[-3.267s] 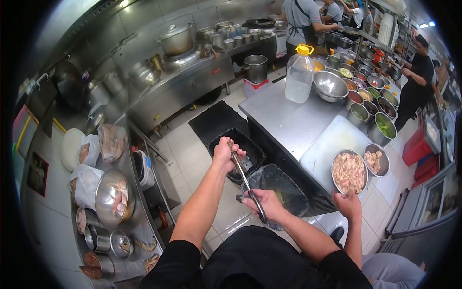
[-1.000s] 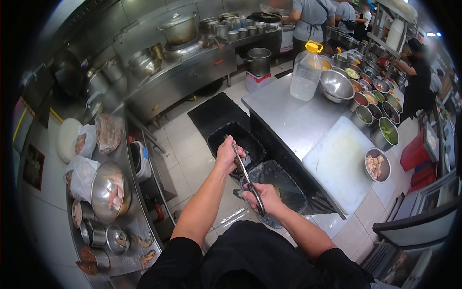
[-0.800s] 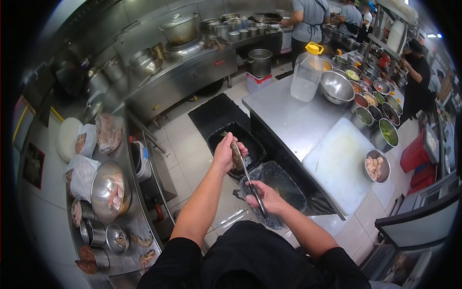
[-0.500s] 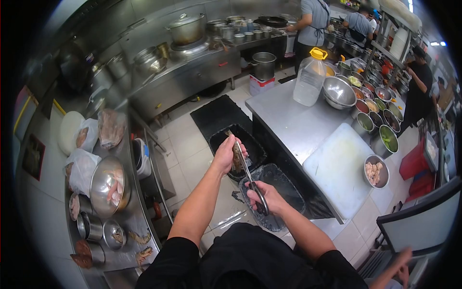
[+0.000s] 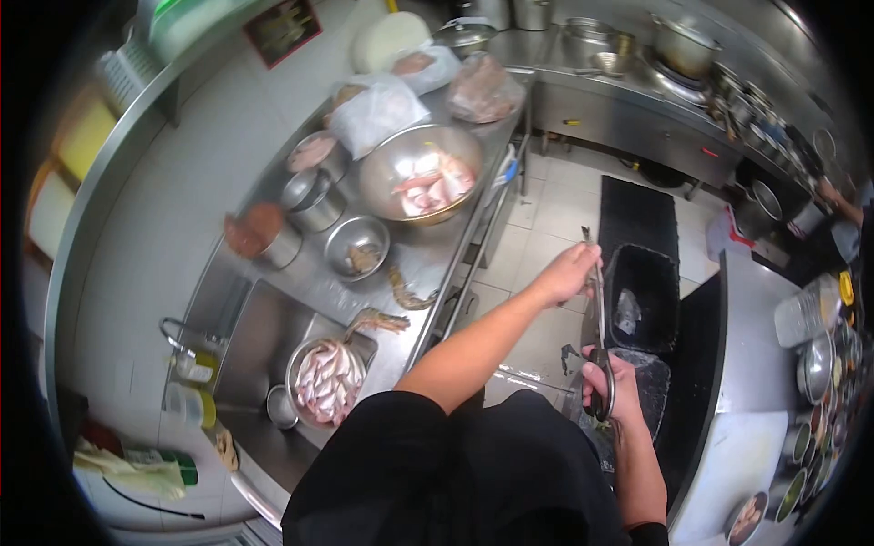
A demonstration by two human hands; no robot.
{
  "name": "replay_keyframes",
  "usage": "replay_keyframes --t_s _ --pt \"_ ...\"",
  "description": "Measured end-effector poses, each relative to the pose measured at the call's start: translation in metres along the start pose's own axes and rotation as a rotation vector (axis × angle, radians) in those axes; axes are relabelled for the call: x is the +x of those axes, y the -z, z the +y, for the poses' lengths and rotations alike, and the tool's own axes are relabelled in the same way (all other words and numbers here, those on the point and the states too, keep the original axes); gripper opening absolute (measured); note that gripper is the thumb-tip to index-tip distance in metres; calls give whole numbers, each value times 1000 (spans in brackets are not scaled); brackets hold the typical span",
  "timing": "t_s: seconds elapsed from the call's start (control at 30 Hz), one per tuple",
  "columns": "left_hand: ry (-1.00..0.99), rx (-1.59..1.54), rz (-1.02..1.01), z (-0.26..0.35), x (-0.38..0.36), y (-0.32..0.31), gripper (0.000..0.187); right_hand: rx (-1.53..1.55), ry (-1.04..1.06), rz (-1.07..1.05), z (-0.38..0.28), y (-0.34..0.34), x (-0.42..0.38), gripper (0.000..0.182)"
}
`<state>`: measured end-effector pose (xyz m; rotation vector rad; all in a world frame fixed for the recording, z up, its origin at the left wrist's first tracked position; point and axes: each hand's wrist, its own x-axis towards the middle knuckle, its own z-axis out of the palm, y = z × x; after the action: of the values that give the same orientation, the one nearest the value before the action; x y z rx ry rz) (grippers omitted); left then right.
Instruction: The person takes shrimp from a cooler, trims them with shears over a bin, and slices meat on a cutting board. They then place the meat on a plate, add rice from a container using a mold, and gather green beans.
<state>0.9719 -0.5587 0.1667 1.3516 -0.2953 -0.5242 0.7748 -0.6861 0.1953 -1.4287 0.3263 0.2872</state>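
Shiny table (image 5: 319, 289) left of my left grip (image 5: 570, 273), tile floor (image 5: 546, 200) below | left grip pinches a shrimp (image 5: 587, 234), right grip (image 5: 614, 389) holds scissors (image 5: 598, 332) | black bin (image 5: 659, 293) low between | big bowl (image 5: 382, 173) far left

A: Where's the camera?
B: Single view, worn on the head. Faces forward and steeply down, over the dark torso (image 5: 464, 464) at bottom centre.
A: Range?
B: Close. Torso nearest; left hand (image 5: 569, 275) and right hand (image 5: 614, 387) a bit farther off, right of centre. Stove line (image 5: 628, 127), upper right, is well beyond.
A: Lens?
B: Very wide. Black round border eats the corners; shelf edge (image 5: 56, 264) at far left bows hard.
A: Coverage?
B: Sink counter (image 5: 311, 282) from left to upper middle, worktable (image 5: 751, 341) lower right, tiled floor (image 5: 564, 168) between them.
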Motion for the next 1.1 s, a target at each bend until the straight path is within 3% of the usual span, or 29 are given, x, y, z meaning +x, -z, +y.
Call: replay_keyframes --t_s 0.23,0.3,0.4,0.5,0.57,0.63,0.7,0.73,0.83,0.9,0.97,1.0,1.03,1.07,1.1 --pt "-29 288 454 43 -106 147 40 -227 -58 -405 -6 -85 43 45" --pt "112 505 482 59 -140 186 41 -286 -36 -490 5 -81 56 53" --pt "185 1022 455 43 -170 243 39 -309 -76 -389 13 -79 71 55" --pt "196 1327 461 28 -194 277 37 -234 -103 -275 16 -84 78 56" --pt "254 1385 687 37 -200 306 33 -206 -100 -228 16 -86 80 53" --pt "648 1383 715 70 -194 325 27 -199 -105 -177 16 -92 78 51" --pt "799 1374 656 58 -177 354 31 -170 -109 -144 23 -91 77 48" --pt "843 1381 593 55 -167 362 36 -182 -117 -130 25 -91 76 49" --pt "892 1288 794 35 -144 366 46 -156 -127 -107 31 -86 67 52" --pt "903 1256 752 34 -141 366 54 -139 -122 -90 39 -77 64 55" --pt "881 1255 838 33 -139 360 58 -125 -155 -35 41 -72 57 63" --pt "838 1271 819 18 -140 377 60 -161 -141 -13 49 -65 57 65" --pt "800 1455 610 10 -137 390 54 -239 -110 -7 56 -60 57 66" --pt "831 1662 317 -29 -126 447 48 -316 -84 12 59 -54 55 67" --pt "724 1783 268 -53 -124 479 46 -361 -50 31 60 -49 53 68"
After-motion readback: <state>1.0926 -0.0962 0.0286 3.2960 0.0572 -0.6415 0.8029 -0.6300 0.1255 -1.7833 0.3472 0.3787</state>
